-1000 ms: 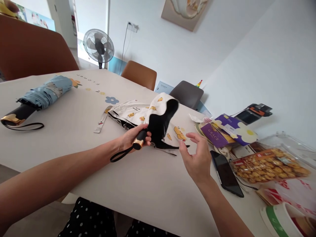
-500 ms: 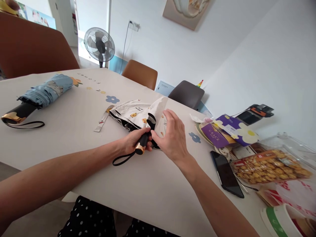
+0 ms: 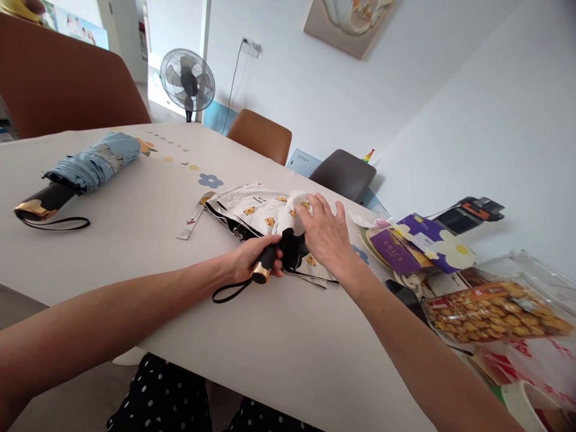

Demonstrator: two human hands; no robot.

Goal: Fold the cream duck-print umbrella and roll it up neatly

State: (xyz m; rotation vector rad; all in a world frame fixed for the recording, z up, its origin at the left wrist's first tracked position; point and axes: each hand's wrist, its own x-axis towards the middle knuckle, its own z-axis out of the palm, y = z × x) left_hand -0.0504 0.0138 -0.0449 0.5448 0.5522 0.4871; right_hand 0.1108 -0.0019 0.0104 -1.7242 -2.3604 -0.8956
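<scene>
The white fabric umbrella [image 3: 250, 207] carries small yellow-orange cartoon figures and has a black underside; its short cylindrical handle [image 3: 264, 261] is black with gold at the end. The folded light-blue fabric umbrella [image 3: 92, 165] also has black and gold on its handle. Blue, orange and yellow flowers pattern the smooth white tabletop [image 3: 135, 240]. White dots cover the black cloth garment [image 3: 164, 390].

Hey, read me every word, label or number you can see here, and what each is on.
"GRACE" on the purple box.
"Flower", upside down, on the tablecloth.
Too small or blurred to read: print on the white umbrella, snack bag, red-printed plastic bag, pale blue panel and box's white label.
</scene>
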